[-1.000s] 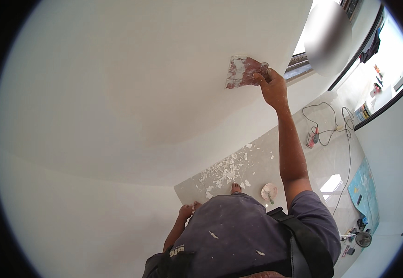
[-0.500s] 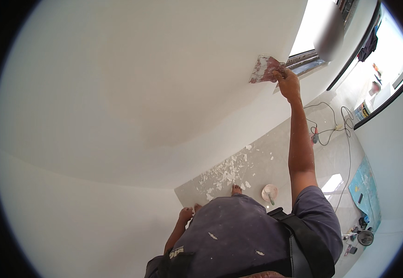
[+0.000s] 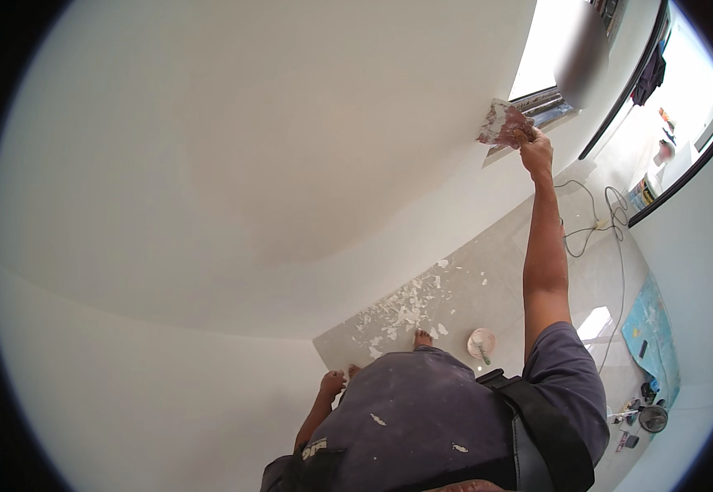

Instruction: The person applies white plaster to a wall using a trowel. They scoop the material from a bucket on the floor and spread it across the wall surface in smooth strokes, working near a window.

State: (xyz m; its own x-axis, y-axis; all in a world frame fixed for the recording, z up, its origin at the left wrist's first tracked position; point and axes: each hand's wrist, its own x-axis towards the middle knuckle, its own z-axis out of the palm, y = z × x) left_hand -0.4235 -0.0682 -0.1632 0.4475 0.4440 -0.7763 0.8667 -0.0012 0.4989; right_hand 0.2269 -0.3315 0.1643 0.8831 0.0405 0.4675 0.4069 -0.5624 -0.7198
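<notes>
My right hand [image 3: 536, 151] is closed on the handle end of a wide reddish putty knife [image 3: 501, 125] smeared with white filler. The blade lies at the white wall [image 3: 291, 139], close to the lower corner of the window [image 3: 533, 61]; whether it presses on the surface I cannot tell. A darker, damp-looking patch [image 3: 307, 230] spreads over the wall's lower part. Low beside my body, my left hand [image 3: 333, 381] is curled closed, with nothing seen sticking out of it.
White flakes [image 3: 406, 307] litter the tiled floor at the wall's foot. Near my foot sits a round pinkish dish [image 3: 481, 341] with a green-handled tool. A grey cable [image 3: 619, 213] loops across the floor. Farther right lie a blue sheet [image 3: 650, 328] and a dark round object [image 3: 653, 418].
My right hand has moved the putty knife rightward along the wall, up to the window's corner. My left hand has shifted only slightly.
</notes>
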